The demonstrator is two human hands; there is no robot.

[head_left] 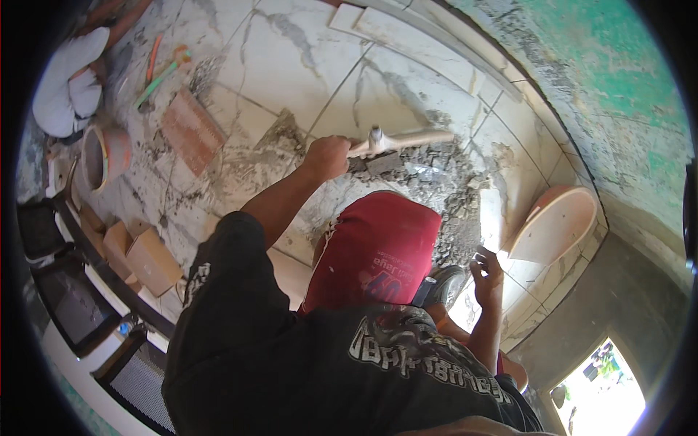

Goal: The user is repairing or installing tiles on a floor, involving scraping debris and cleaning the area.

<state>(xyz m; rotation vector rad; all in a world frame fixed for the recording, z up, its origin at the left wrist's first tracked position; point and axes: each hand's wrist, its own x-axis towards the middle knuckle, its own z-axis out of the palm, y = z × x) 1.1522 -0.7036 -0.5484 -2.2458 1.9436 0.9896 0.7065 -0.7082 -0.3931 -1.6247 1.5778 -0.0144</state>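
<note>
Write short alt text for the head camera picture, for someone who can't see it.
Seen from above, a person's left hand grips a wooden-handled tool over grey mortar rubble on a marble-patterned tile floor. Their right hand hangs open, empty.

Black printed T-shirt (291,363), red shorts (378,251), perhaps dark shoe (443,283).

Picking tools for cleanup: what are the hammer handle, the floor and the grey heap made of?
Hammer handle, in the left hand: pale bare wood, apparently. Floor: glossy white grey-veined tiles, marble-look, likely ceramic. Grey heap: crumbly mortar or rubble.
</note>
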